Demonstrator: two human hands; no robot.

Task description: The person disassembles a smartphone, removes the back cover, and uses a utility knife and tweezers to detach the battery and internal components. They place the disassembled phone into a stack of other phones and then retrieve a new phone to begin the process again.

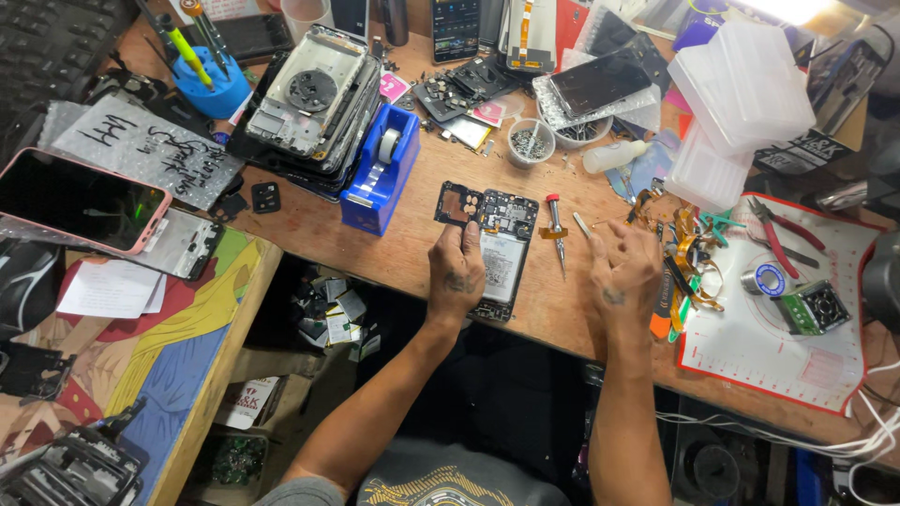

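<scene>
Wooden surface (394, 245) carries the opened phone (502, 253), which the left hand (457, 272) pins with pressed fingers, while the right hand (623, 267), curled shut, seems to pinch something small, so disassembly looks mid-way.

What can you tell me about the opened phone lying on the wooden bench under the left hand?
The opened black smartphone with its back cover off lies flat on the brown wooden bench, long side running away from the person. Its inside shows a dark circuit board at the far end and a pale rectangular battery below it. The left hand rests on its left edge, fingers at a small black cover piece beside the board. A red-handled screwdriver lies just right of it.
</scene>
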